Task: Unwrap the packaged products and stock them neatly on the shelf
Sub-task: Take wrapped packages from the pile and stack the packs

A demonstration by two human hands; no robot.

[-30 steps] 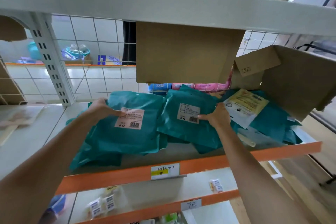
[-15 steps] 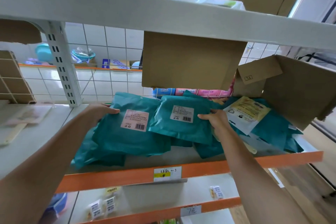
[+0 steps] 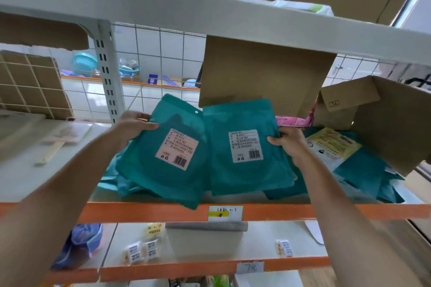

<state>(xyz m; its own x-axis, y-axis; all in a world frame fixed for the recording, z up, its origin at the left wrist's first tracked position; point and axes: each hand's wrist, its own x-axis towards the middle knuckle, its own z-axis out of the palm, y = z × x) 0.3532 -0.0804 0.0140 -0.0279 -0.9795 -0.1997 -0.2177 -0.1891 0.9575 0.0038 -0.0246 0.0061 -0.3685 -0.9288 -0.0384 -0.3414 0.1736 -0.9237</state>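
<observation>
Each pinch takes only one edge, and that is the weak spot. The left hand (image 3: 136,123) pinches the upper left border of the left pouch (image 3: 172,154), thumb on the front and fingers behind. The right hand (image 3: 289,144) pinches the right border of the right pouch (image 3: 245,149) in much the same way. The film looks slick and limp, so a pouch could slide out of its pinch, or sag and fold when set down.

Between the two grips the pouches meet and seem to overlap slightly. Pushing them closer could crumple that seam and leave the row crooked. Below the left grip, the left pouch is tilted and its lower corner shows in front of the orange shelf edge (image 3: 140,211); let go there, it could tip off the front. Under and to the right of the right grip lies a loose heap of teal pouches (image 3: 363,170), an uneven bed on which a stood-up pouch may slump. Beyond the heap, an open cardboard box (image 3: 396,123) crowds that side.

Both forearms reach up and forward from below. The hands sit at the outer sides of the pair, and the labels face the person.
</observation>
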